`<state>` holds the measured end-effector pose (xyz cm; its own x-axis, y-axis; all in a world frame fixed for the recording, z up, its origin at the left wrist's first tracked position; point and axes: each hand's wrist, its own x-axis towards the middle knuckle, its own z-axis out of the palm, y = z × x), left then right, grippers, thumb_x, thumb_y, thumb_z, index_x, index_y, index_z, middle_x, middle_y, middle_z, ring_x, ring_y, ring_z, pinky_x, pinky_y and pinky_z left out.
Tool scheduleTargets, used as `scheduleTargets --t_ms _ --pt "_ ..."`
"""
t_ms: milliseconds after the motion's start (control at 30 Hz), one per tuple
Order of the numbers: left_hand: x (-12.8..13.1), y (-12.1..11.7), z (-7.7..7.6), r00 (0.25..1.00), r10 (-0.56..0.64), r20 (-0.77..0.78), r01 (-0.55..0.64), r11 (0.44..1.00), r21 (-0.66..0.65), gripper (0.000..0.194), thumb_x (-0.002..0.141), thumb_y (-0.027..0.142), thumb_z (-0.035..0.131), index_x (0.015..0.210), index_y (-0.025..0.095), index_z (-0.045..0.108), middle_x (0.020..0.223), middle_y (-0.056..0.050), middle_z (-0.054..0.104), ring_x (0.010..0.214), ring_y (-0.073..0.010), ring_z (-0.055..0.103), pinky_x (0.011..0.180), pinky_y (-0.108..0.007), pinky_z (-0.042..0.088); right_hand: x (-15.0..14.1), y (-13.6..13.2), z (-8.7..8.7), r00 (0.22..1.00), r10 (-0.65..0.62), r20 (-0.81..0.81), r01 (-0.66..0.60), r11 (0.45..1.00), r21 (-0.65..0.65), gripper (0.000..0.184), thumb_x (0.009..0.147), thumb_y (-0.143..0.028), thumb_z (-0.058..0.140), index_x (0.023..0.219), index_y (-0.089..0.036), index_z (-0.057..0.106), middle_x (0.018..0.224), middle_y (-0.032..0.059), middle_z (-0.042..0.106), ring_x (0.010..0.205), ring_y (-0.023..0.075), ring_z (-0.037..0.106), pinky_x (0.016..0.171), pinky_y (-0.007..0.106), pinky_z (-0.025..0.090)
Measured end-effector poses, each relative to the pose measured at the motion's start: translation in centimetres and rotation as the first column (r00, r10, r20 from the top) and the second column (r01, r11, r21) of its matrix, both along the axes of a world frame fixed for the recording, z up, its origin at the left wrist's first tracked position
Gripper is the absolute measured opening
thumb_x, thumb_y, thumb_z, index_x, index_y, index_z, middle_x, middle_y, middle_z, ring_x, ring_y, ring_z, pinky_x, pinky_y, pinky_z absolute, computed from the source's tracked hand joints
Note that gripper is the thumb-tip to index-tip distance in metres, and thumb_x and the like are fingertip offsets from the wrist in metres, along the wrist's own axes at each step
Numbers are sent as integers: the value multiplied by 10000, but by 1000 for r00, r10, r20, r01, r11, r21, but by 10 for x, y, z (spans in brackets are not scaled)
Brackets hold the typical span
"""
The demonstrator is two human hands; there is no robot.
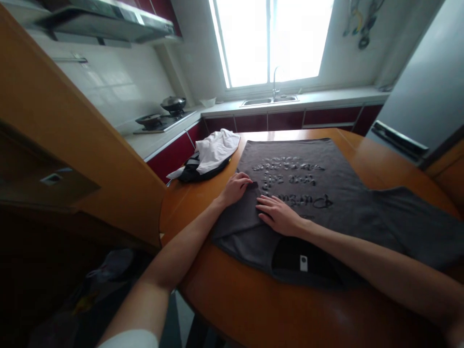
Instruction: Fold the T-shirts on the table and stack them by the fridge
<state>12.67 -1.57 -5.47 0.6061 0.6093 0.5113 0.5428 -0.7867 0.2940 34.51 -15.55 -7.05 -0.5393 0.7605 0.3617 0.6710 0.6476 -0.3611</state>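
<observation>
A dark grey shirt (348, 220) lies spread on the wooden table, its neck opening towards me and its straight hem at the far side. Raised lettering runs across its front, upside down from where I look. On the left a sleeve (241, 212) is folded in over the body, while the other sleeve (420, 217) stretches out to the right. My left hand (236, 187) pinches the end of the folded sleeve. Flat on the shirt beside it rests my right hand (278, 212), fingers spread. A white label (303, 263) shows inside the black neck opening.
White and black clothes (217, 152) lie heaped at the table's (213, 275) far left edge. Beyond are a sink (270, 101), a stove with pans (159, 121) and a range hood. A fridge (416, 92) stands at right, and an orange-brown panel (90, 140) at left.
</observation>
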Motion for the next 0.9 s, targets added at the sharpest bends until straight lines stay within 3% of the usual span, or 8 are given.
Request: scheduleTargets --t_ms 167,267,367,533,733,900 --pt "0 -3 -2 997 38 -71 -42 998 -52 331 972 228 461 1179 192 716 1215 -84 701 1162 -213 639 1065 -339 479 1 -1 3 1000 -15 0 15 1000 11 367 1023 -321 472 1325 -198 641 1494 131 533 1446 285 412 1182 550 327" --pt "-2 -6 -11 970 -32 -240 -7 987 -160 493 992 377 455 1411 143 564 1484 -133 541 1405 -254 470 1185 -393 360 2 -1 3 1000 -12 13 12 1000 -3 378 1028 -337 461 1333 -195 635 1489 129 539 1445 282 413 1183 545 324" --pt "-3 -7 -17 937 -43 -348 -32 978 -205 593 1009 435 403 1520 136 421 1599 -145 377 1507 -267 301 1235 -474 240 2 -1 3 999 -9 33 9 1000 -9 391 1032 -353 454 1337 -184 631 1490 138 536 1443 283 416 1175 544 332" --pt "3 -11 -12 947 -13 -320 -41 986 -162 580 1038 419 308 1555 163 366 1637 -118 305 1538 -247 212 1246 -486 181 2 -1 4 999 -11 48 12 1000 -10 388 1032 -350 455 1336 -184 630 1497 140 528 1445 282 413 1175 540 329" --pt "8 -19 -12 911 -24 -412 -83 967 -239 616 1030 475 346 1565 170 353 1655 -125 246 1543 -297 176 1234 -541 166 1 -1 3 999 -5 36 5 1000 -13 384 1025 -334 466 1343 -188 625 1496 131 531 1439 282 422 1175 547 328" --pt "5 -15 -10 939 17 -344 -78 983 -164 555 1040 456 351 1539 219 402 1634 -104 316 1534 -283 218 1225 -563 180 1 -1 2 999 -10 47 11 1000 -11 389 1026 -345 466 1343 -189 627 1502 133 524 1442 286 418 1175 544 333"
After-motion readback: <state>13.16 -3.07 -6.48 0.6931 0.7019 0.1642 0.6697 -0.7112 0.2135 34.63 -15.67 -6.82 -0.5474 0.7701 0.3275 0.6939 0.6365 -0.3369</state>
